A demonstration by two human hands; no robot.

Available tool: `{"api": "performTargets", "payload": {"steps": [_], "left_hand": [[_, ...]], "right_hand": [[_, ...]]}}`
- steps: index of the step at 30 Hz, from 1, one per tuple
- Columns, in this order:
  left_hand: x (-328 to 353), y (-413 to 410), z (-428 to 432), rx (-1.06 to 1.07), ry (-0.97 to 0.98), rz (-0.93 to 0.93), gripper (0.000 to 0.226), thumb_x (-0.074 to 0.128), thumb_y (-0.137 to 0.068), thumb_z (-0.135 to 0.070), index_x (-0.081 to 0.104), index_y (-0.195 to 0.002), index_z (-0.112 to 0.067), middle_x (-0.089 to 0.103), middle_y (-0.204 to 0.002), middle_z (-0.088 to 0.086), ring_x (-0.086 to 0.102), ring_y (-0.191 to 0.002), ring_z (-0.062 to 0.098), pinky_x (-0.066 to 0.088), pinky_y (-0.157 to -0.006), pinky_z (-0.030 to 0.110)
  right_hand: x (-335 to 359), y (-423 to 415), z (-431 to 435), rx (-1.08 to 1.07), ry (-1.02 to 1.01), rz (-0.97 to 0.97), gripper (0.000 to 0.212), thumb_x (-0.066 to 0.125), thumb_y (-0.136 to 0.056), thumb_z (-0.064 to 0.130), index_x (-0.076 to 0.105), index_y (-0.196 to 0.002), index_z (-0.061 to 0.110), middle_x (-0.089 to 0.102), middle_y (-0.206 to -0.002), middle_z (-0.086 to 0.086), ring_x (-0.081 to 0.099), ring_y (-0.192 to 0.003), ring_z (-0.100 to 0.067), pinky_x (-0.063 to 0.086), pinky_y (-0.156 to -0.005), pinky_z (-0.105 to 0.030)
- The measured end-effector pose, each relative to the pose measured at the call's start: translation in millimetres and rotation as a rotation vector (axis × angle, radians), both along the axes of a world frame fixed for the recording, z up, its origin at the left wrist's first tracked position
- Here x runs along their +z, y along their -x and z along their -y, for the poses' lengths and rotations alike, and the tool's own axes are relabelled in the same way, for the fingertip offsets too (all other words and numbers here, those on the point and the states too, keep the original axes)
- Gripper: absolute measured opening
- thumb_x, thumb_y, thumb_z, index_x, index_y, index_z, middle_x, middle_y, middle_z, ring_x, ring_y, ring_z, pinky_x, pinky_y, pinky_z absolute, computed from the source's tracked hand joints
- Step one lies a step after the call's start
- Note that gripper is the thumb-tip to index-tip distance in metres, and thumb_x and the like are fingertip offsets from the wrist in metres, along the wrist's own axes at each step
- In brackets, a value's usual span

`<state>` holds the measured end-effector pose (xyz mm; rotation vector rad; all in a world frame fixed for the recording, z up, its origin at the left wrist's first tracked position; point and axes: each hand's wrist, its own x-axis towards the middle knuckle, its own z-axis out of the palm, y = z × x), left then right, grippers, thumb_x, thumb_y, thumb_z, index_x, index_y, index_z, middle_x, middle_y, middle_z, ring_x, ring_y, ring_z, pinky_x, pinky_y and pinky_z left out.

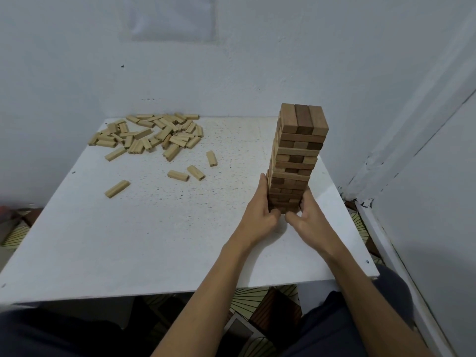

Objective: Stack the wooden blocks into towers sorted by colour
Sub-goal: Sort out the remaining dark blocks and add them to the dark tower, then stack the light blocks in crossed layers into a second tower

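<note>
Fingers (262, 185) of both hands, straight and pressed together, flank the base of the dark tower (298, 150), which stands upright near the desk's (128, 240) right edge. Pale loose blocks (149, 135) lie well apart at the far left corner, nearer the left hand (262, 207) than the right hand (309, 217).

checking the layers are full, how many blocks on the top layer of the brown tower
3, side by side atop the brown tower: the left block, lighter; the middle block, darker; the right block, lighter. None hidden.
</note>
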<state>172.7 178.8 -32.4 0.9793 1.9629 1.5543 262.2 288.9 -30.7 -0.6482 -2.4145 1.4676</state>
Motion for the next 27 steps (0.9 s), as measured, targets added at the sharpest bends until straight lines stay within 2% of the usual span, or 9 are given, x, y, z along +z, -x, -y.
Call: {"api": "performTargets", "payload": {"steps": [5, 7, 10, 11, 13, 15, 17, 24, 27], "left_hand": [[0, 1, 1, -0.001, 0.036, 0.008, 0.067, 0.046, -0.079, -0.001, 0.035, -0.140, -0.029, 0.060, -0.124, -0.003, 0.058, -0.110, 0.001, 0.045, -0.088, 0.010], [5, 0, 4, 0.006, 0.056, 0.008, 0.067, 0.047, -0.083, 0.000, 0.033, -0.137, -0.038, 0.057, -0.126, -0.009, 0.056, -0.104, -0.009, 0.041, -0.084, 0.004], [8, -3, 17, 0.034, 0.144, -0.043, 0.067, 0.046, -0.093, 0.003, 0.021, -0.152, -0.015, 0.038, -0.132, -0.013, 0.042, -0.101, -0.021, 0.029, -0.085, -0.007], [6, -4, 24, 0.038, 0.178, -0.070, 0.067, 0.046, -0.095, -0.001, 0.016, -0.154, -0.010, 0.032, -0.142, -0.012, 0.035, -0.117, -0.018, 0.026, -0.096, -0.003], [1, -3, 40, 0.052, 0.236, -0.138, 0.067, 0.048, -0.097, -0.011, 0.014, -0.156, -0.013, 0.023, -0.159, -0.005, 0.025, -0.143, 0.004, 0.022, -0.117, 0.021], [-4, -1, 56, 0.066, 0.268, -0.224, 0.062, 0.049, -0.098, -0.014, 0.025, -0.154, -0.014, 0.029, -0.159, 0.000, 0.029, -0.144, 0.012, 0.021, -0.117, 0.023], [-5, 3, 74, 0.078, 0.284, -0.310, 0.054, 0.051, -0.096, -0.013, 0.038, -0.149, -0.015, 0.040, -0.153, 0.000, 0.036, -0.139, 0.012, 0.022, -0.111, 0.016], [-2, 47, 124, 0.266, 0.340, -0.463, 0.042, 0.055, -0.094, -0.017, 0.057, -0.136, -0.018, 0.054, -0.141, -0.001, 0.049, -0.129, 0.016, 0.035, -0.106, 0.027], [-2, 77, 140, 0.418, 0.409, -0.538, 0.039, 0.057, -0.093, -0.018, 0.061, -0.131, -0.019, 0.055, -0.139, 0.002, 0.051, -0.125, 0.021, 0.038, -0.103, 0.033]], "right_hand": [[-3, -1, -1, -0.016, 0.054, -0.015, 0.078, 0.057, -0.091, 0.002, 0.019, -0.154, 0.030, 0.051, -0.139, 0.011, 0.048, -0.130, -0.005, 0.039, -0.112, -0.038], [-5, -5, -2, -0.027, 0.067, -0.010, 0.077, 0.056, -0.090, 0.010, 0.019, -0.152, 0.038, 0.050, -0.140, 0.017, 0.046, -0.131, -0.004, 0.038, -0.112, -0.040], [-5, -16, 6, -0.162, 0.089, 0.025, 0.072, 0.054, -0.091, 0.023, 0.020, -0.154, 0.032, 0.037, -0.155, 0.008, 0.036, -0.142, -0.009, 0.031, -0.116, -0.038], [-4, -23, 12, -0.253, 0.089, 0.022, 0.064, 0.054, -0.095, 0.018, 0.027, -0.153, 0.023, 0.041, -0.153, 0.002, 0.041, -0.138, -0.012, 0.034, -0.112, -0.032], [-2, -42, 31, -0.398, 0.034, -0.035, 0.041, 0.055, -0.097, 0.010, 0.050, -0.138, 0.013, 0.059, -0.130, -0.002, 0.057, -0.116, -0.016, 0.043, -0.093, -0.017], [0, -54, 52, -0.425, -0.029, -0.085, 0.018, 0.059, -0.095, 0.008, 0.066, -0.109, 0.016, 0.068, -0.102, 0.002, 0.064, -0.092, -0.013, 0.044, -0.070, -0.009], [-1, -51, 69, -0.345, -0.033, -0.113, 0.018, 0.062, -0.092, 0.007, 0.068, -0.090, 0.023, 0.070, -0.084, 0.007, 0.065, -0.080, -0.009, 0.047, -0.066, -0.014], [15, 26, 103, -0.042, -0.122, -0.103, 0.014, 0.058, -0.095, 0.014, 0.070, -0.101, 0.017, 0.070, -0.092, 0.010, 0.062, -0.081, 0.001, 0.046, -0.067, -0.009], [12, 76, 105, 0.021, -0.271, -0.136, 0.019, 0.056, -0.095, 0.016, 0.068, -0.110, 0.014, 0.069, -0.104, 0.001, 0.062, -0.085, -0.006, 0.054, -0.077, -0.026]]}}
